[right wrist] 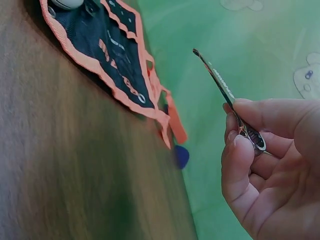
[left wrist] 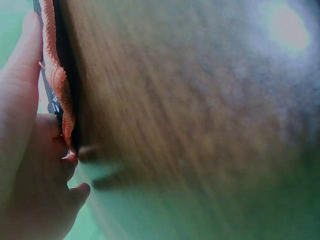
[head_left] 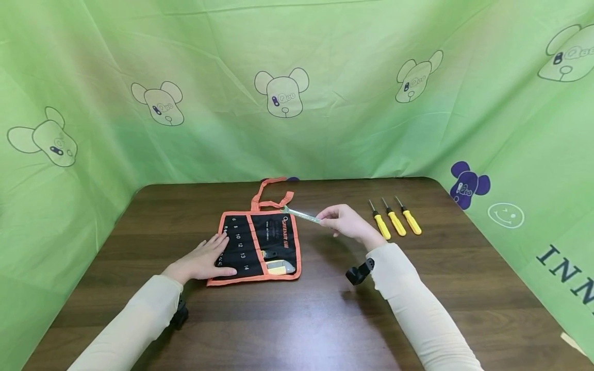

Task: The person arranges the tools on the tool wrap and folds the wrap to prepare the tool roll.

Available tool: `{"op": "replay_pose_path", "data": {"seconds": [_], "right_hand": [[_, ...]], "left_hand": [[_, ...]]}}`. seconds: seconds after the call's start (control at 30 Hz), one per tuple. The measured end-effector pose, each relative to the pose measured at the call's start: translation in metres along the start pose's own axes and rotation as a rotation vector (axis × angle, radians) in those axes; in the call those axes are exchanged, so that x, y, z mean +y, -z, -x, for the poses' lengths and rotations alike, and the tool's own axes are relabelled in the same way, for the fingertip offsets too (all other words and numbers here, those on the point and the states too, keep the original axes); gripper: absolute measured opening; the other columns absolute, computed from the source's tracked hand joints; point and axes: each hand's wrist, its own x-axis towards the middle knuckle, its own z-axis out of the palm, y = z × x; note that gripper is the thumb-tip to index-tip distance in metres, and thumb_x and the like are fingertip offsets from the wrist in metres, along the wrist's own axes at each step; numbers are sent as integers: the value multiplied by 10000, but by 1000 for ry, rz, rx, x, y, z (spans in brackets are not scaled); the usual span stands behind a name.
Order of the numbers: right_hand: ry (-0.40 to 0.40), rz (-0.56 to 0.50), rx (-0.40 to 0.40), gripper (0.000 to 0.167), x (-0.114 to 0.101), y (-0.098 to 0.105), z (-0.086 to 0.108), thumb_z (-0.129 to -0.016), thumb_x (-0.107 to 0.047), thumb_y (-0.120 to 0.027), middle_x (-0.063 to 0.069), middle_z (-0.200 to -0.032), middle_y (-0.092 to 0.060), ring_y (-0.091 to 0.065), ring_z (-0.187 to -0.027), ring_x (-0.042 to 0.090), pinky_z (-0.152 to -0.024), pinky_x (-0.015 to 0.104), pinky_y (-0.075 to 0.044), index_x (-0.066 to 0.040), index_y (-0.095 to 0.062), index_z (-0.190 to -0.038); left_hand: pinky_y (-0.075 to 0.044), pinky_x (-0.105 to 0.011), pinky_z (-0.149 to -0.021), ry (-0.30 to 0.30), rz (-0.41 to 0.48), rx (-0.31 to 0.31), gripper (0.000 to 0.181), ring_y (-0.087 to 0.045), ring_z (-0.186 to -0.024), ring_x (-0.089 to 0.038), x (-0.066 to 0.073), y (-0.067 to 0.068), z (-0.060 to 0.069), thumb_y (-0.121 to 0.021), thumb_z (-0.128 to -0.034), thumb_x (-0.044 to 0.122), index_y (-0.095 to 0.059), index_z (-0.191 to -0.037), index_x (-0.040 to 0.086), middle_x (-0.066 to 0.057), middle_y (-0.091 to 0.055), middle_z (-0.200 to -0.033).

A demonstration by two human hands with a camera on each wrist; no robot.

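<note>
A black tool pouch (head_left: 274,232) with orange edging lies flat on the table, its left pockets printed with sizes from 6 to 14. My left hand (head_left: 207,257) rests with spread fingers on the pouch's left side; in the left wrist view the orange edge (left wrist: 56,80) runs beside the fingers. My right hand (head_left: 345,222) pinches a small silver combination wrench (head_left: 300,214) by one end, above the table to the right of the pouch. The right wrist view shows the wrench's ring end (right wrist: 257,142) between thumb and fingers. A yellow-and-grey utility knife (head_left: 280,267) sits in the pouch's lower right pocket.
Three yellow-handled screwdrivers (head_left: 396,221) lie side by side to the right, beyond my right wrist. Orange tie straps (head_left: 262,193) trail from the pouch's far edge. A green printed cloth (head_left: 297,139) hangs behind the brown wooden table (head_left: 315,319).
</note>
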Motion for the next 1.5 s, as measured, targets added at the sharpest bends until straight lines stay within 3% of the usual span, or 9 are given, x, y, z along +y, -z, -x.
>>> {"op": "replay_pose_path", "data": {"seconds": [0.17, 0.43, 0.73, 1.1, 1.33, 1.5], "right_hand": [[-3, -6, -16, 174, -1, -8, -3, -879, -92, -608, 122, -920, -615, -521, -817, 286, -561, 404, -497, 24, -653, -1001], [-15, -10, -40, 149, -2, -23, -7, -867, -63, -600, 211, -952, -617, -503, -762, 380, -491, 330, -470, 15, -668, -974], [29, 4, -88, 147, 2, -37, -10, -865, -43, -597, 181, -893, -644, -446, -505, 120, -454, 310, -447, 26, -679, -966], [18, 28, -142, 136, 3, -51, -14, -871, -50, -593, 91, -812, -647, -426, -457, 90, -432, 242, -413, 18, -675, -954], [28, 20, -161, 136, 1, -53, -14, -869, -67, -607, 27, -627, -526, -422, -461, 90, -411, 229, -386, 20, -672, -952], [-10, -8, -187, 150, 2, -52, -16, -879, -86, -600, 17, -576, -496, -378, -434, 79, -397, 223, -324, 17, -672, -961]], "left_hand": [[-97, -529, -1060, 0, -2, -1, 988, -66, -1370, -334, 0, 0, 0, -526, -813, 632, -166, -1446, -36, -210, -111, -1499], [-93, -528, -1061, 9, -1, -4, 995, -63, -1371, -333, -1, -1, -1, -520, -809, 643, -165, -1448, -32, -206, -109, -1501], [-91, -529, -1061, 10, -1, -10, 994, -61, -1372, -330, 0, 0, -1, -518, -809, 645, -163, -1450, -27, -198, -104, -1504], [-84, -540, -1057, -4, 8, -1, 986, -61, -1366, -354, 2, 2, 1, -525, -818, 626, -171, -1440, -53, -225, -104, -1496], [-89, -533, -1059, 2, -3, -3, 986, -63, -1368, -348, 2, 2, 1, -525, -817, 627, -169, -1441, -49, -222, -110, -1496], [-99, -547, -1052, -10, 3, 6, 975, -76, -1362, -366, 3, 2, 1, -539, -823, 605, -179, -1434, -63, -239, -124, -1488]]}}
